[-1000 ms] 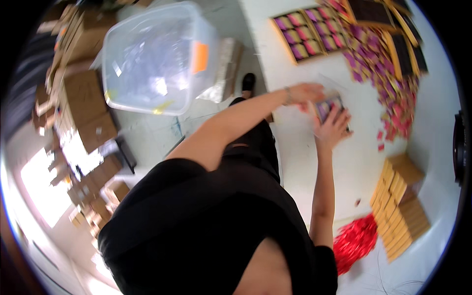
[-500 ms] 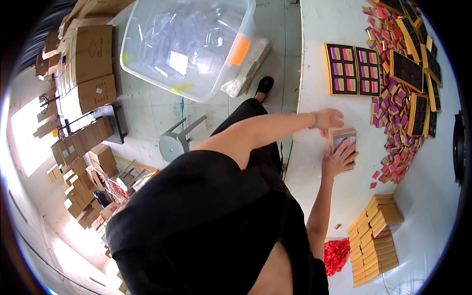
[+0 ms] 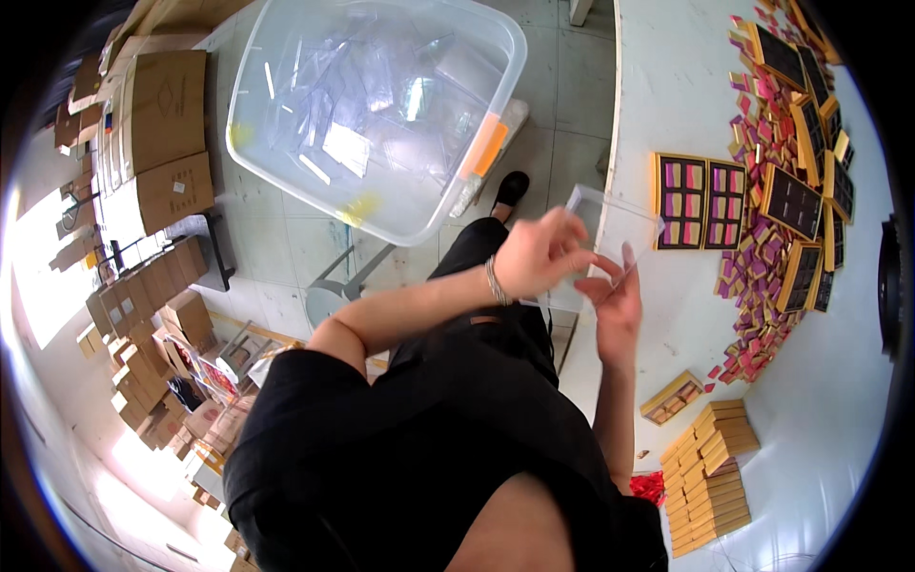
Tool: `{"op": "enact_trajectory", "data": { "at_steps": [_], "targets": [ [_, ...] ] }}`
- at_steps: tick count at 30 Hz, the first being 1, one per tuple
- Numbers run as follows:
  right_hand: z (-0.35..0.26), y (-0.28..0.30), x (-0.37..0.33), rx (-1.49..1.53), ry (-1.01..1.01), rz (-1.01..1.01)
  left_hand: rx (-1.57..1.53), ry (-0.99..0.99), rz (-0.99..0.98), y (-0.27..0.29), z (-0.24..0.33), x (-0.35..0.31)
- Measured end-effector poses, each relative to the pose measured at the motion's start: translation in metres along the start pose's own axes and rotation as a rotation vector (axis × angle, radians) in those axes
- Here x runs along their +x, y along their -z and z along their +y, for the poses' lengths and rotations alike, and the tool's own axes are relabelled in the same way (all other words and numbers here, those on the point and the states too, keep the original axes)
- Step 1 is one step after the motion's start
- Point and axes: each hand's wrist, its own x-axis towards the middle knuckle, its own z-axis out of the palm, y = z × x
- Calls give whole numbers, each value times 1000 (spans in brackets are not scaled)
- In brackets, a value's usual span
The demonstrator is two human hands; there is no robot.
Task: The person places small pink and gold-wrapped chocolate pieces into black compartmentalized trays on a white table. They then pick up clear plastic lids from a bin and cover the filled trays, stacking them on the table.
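Note:
Over the table's near edge, my left hand (image 3: 541, 253), with a bracelet at the wrist, has its fingers bent and pinched at a clear plastic box cover (image 3: 624, 214). On the cover's other side, my right hand (image 3: 618, 310) grips it between thumb and fingers. See-through walls make its exact shape hard to read. Beyond the hands lie two gold-edged boxes (image 3: 681, 202) with black inserts, filled with small purple, pink and gold wrapped pieces. Further to the right, a narrow gold box (image 3: 672, 398) rests on the table by itself.
Loose wrapped pieces (image 3: 753, 267) and gold-edged black trays (image 3: 791, 202) pile up along the table's far side. Gold boxes (image 3: 710, 477) stand stacked near red material (image 3: 648, 488). A large clear bin (image 3: 381, 224) of plastic covers stands left, beside a grey stool (image 3: 329, 300) and cartons (image 3: 167, 105).
Both hands have left the box on the table and come back toward my body, now with a clear cover between them. A gold box now lies nearer the stack. The view has shifted.

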Motion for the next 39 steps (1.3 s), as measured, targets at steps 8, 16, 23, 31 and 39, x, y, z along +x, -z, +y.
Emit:
{"op": "enact_trajectory", "data": {
  "at_steps": [8, 16, 23, 31, 39],
  "targets": [
    [18, 112, -49, -349, -336, 455, 980, 97, 511, 237, -112, 139],
    [115, 156, -56, -1548, -232, 578, 1524, 410, 65, 361, -276, 278],
    [111, 146, -84, -1471, -597, 739, 1128, -79, 610, 382, -124, 166],
    [61, 101, -39, -1358, 171, 907, -153, -158, 471, 142, 41, 242],
    [46, 129, 78, -1287, 377, 835, 470, -362, 377, -50, -37, 396]
  ]
}}
